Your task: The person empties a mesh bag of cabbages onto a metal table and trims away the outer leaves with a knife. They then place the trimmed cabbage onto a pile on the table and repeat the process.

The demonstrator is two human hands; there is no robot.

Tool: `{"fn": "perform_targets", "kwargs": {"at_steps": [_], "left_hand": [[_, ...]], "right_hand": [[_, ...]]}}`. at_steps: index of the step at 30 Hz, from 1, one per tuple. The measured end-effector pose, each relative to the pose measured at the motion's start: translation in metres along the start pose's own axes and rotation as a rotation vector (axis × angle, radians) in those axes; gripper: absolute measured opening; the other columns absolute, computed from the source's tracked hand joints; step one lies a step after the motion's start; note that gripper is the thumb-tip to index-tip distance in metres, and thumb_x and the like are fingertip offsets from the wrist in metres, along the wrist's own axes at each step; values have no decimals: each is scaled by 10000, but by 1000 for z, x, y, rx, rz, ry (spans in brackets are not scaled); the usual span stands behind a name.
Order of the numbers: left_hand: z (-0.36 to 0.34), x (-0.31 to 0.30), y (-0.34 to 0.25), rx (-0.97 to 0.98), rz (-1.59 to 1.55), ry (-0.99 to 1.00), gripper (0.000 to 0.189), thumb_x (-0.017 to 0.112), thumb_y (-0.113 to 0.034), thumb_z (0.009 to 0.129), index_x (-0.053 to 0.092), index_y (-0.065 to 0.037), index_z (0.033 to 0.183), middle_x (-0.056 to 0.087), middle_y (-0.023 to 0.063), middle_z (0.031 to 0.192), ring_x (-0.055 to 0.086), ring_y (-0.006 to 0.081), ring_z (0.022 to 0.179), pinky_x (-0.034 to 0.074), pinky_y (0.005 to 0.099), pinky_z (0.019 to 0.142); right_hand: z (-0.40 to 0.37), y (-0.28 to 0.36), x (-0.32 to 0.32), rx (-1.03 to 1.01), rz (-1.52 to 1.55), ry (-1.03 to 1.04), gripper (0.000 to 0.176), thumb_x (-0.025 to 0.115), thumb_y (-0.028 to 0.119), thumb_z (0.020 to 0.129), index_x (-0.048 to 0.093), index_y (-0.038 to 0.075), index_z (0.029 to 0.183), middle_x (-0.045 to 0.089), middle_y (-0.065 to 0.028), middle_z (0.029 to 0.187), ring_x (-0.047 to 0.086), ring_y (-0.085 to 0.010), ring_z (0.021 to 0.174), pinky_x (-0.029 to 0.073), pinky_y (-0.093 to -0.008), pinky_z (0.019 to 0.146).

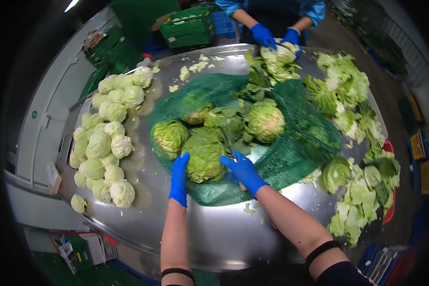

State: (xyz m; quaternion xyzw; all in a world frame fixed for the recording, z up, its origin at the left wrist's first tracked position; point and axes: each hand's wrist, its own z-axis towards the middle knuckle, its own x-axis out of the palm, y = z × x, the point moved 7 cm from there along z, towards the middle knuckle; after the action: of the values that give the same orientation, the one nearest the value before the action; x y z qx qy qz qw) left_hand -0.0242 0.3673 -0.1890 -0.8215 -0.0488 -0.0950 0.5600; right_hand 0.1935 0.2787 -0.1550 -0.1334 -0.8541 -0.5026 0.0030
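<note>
Both my hands wear blue gloves. Between them lies a large leafy green cabbage (204, 155) on an opened green net bag (291, 159). My left hand (179, 178) is at the cabbage's left side, fingers extended against it. On its right side, my right hand (244, 172) has its fingers spread, the fingertips at the leaves; part of a dark object shows under that palm, too hidden to name. More untrimmed cabbages rest in the net, one at the left (170, 137) and one at the right (265, 120).
Pale trimmed cabbages (99, 144) are piled on the metal table (148, 209) at left. Loose leaves (360, 202) lie at right. Across the table, a person's blue-gloved hands (264, 36) hold another cabbage (280, 56). Green crates (188, 27) stand behind.
</note>
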Motion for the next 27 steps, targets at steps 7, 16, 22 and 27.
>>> {"fn": "perform_targets", "kwargs": {"at_steps": [7,16,22,27], "left_hand": [[-85,24,-24,220,160,-156,526,697,-183,835,446,-31,1272,586,103,1100,575,189,997,471,312,872],[-247,96,16,-116,-127,274,697,629,-151,857,233,-95,1428,524,153,1214,613,258,1000,551,386,798],[-316,151,165,-727,-8,576,720,619,-258,890,202,-100,1455,578,158,1184,631,272,996,557,386,747],[-336,156,148,-613,799,896,998,746,-387,785,115,-59,1485,418,248,1365,525,335,1186,409,347,1015]], "right_hand": [[-26,-24,-1,3,263,109,705,732,254,806,401,97,1409,588,-40,827,463,-88,496,354,-226,418],[-175,30,-130,-269,-167,141,760,742,200,710,445,77,1398,553,-38,1326,448,-14,576,407,-190,539],[-214,1,-175,-182,-700,258,706,804,248,700,529,135,1340,633,-104,1191,585,-201,1072,435,-320,958],[-244,-17,-191,-244,-466,219,660,770,272,751,518,136,1346,641,-83,1175,597,-162,923,475,-299,850]]}}
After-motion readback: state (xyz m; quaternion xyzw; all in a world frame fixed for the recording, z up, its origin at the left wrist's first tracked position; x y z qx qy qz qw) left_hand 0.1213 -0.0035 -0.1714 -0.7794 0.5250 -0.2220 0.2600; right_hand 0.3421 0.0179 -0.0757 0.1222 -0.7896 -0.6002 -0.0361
